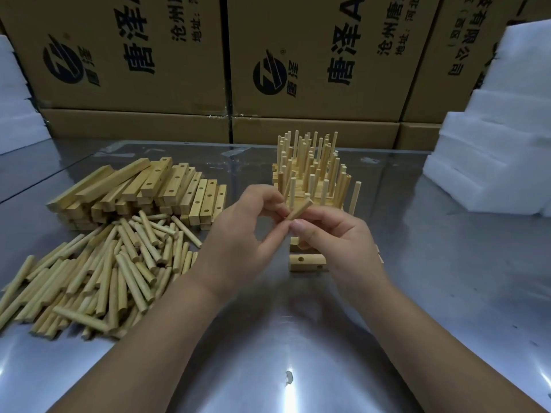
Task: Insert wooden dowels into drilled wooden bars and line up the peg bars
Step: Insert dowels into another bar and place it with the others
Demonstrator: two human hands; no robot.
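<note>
Right hand (343, 242) partly hides drilled bar (301, 261)

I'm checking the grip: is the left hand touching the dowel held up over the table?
Touching. The head view shows the left hand pinching the dowel at its lower end, with no gap; the right hand holds it too.

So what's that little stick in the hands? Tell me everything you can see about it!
The dowel is a short round stick of pale, plain wood with a flat-cut end. It is tilted, its upper end pointing right and away, and held in the air over the metal table, in front of the peg bars. The left hand pinches its lower end, and the right hand pinches it too.
</note>
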